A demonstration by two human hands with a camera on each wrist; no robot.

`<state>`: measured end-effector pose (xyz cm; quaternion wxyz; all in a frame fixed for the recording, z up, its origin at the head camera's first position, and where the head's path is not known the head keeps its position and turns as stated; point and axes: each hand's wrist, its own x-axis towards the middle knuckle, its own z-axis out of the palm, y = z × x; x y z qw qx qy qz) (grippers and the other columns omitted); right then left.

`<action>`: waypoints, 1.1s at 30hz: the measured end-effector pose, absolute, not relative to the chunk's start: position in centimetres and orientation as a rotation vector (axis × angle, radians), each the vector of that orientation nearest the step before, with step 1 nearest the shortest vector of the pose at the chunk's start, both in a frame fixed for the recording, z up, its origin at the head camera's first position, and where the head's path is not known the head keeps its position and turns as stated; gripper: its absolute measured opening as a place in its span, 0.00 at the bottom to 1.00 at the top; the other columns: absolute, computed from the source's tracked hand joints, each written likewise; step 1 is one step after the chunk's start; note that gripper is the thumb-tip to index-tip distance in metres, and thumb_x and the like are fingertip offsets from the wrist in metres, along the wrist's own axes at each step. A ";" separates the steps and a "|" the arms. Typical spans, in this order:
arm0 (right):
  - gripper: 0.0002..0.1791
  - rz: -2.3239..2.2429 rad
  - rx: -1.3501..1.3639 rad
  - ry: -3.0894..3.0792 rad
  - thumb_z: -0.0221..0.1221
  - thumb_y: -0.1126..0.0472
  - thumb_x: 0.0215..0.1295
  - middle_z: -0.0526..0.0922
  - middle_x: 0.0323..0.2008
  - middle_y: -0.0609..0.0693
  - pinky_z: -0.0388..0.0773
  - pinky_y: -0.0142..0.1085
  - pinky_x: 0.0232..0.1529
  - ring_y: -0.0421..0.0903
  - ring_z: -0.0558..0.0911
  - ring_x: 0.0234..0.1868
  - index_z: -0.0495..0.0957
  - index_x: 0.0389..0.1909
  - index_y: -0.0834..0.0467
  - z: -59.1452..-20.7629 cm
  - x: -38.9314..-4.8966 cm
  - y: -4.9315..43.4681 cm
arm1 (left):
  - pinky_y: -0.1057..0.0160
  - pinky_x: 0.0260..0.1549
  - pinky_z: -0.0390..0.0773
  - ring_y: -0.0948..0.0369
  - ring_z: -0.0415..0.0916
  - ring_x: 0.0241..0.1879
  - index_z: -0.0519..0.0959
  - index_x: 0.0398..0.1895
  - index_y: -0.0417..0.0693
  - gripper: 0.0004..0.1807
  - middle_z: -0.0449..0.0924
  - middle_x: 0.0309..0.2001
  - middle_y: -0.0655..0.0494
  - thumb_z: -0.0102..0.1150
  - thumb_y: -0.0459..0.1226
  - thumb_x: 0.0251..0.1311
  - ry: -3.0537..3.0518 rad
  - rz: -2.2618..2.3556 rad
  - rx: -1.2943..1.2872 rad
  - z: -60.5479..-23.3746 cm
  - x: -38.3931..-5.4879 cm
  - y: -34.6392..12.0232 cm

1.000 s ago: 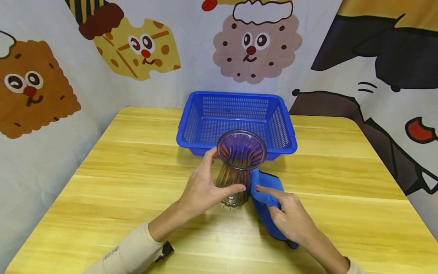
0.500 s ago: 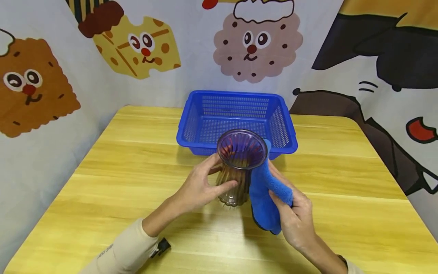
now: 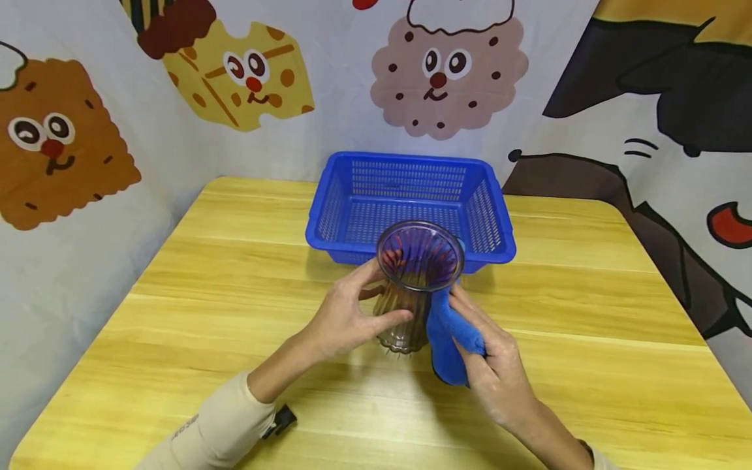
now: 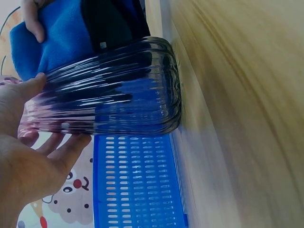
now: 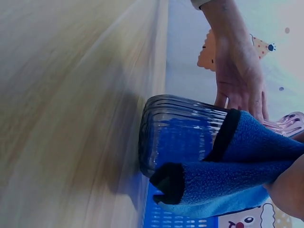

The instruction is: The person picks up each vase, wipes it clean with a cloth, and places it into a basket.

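A ribbed, purple-tinted glass vase (image 3: pixel 405 320) with a flared rim stands upright near the middle of the table. My left hand (image 3: pixel 346 316) grips it from the left, thumb across the front and fingers round the far side, as the left wrist view also shows. In my right hand (image 3: pixel 496 365) is a folded blue cloth (image 3: pixel 449 343) with a dark edge, held against the vase's right side. The right wrist view shows the cloth (image 5: pixel 228 180) draped along the ribbed glass, with part of the vase hidden behind it.
Just behind the vase sits a blue slotted plastic basket (image 3: pixel 405 209), its front rim overlapped by the vase in the head view. The light wood table (image 3: pixel 194 313) ends at a cartoon-printed curtain (image 3: pixel 341 65).
My right hand has lifted the cloth from low beside the vase up to near its rim, then moved a little left against the glass. The left hand keeps its hold.
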<state>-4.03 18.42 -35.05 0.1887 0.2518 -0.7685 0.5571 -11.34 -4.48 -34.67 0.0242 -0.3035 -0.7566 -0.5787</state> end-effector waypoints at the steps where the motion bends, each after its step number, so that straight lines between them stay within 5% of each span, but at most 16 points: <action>1: 0.33 1.535 0.714 -2.173 0.49 0.88 0.55 0.69 0.70 0.62 0.62 0.40 0.74 0.54 0.67 0.72 0.74 0.65 0.71 -35.1 -4.0 18.5 | 0.61 0.56 0.81 0.57 0.77 0.59 0.66 0.75 0.48 0.46 0.78 0.61 0.52 0.79 0.33 0.52 -2.344 -1.790 -0.936 -34.7 -11.4 -4.5; 33: 0.39 1.255 0.749 -2.273 0.49 0.86 0.42 0.71 0.69 0.59 0.61 0.35 0.73 0.54 0.68 0.71 0.77 0.62 0.68 -37.1 -4.2 19.0 | 0.62 0.53 0.82 0.57 0.77 0.59 0.68 0.72 0.50 0.46 0.81 0.58 0.52 0.82 0.35 0.48 -2.371 -1.716 -0.871 -35.0 -11.3 -4.2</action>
